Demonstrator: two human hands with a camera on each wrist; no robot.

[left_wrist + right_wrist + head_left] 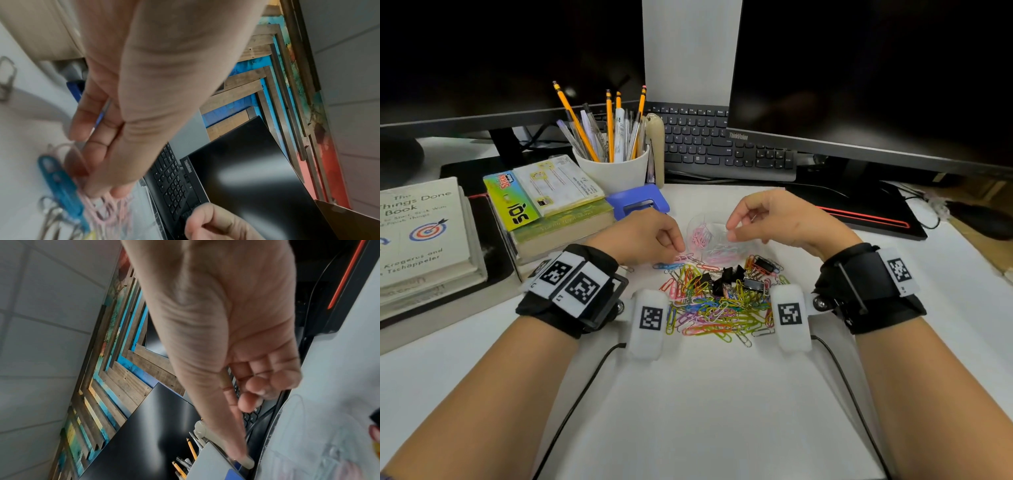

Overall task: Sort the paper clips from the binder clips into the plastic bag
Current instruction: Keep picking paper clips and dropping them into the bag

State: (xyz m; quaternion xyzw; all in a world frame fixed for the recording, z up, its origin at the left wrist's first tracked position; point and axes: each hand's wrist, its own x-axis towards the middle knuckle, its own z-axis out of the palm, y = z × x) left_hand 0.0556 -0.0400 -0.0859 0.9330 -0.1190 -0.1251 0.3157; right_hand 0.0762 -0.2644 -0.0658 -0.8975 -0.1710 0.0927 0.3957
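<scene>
Clear plastic bag, pink paper clips inside, between left hand (pinching pink clips) and right hand (pinching bag rim); mixed paper clips, binder clips heaped on desk.

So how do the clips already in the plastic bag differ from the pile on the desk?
The clips in the plastic bag are nearly all pink; the pile mixes many colours. The bag holds only paper clips; the pile includes black binder clips. The bag's share is smaller.
</scene>
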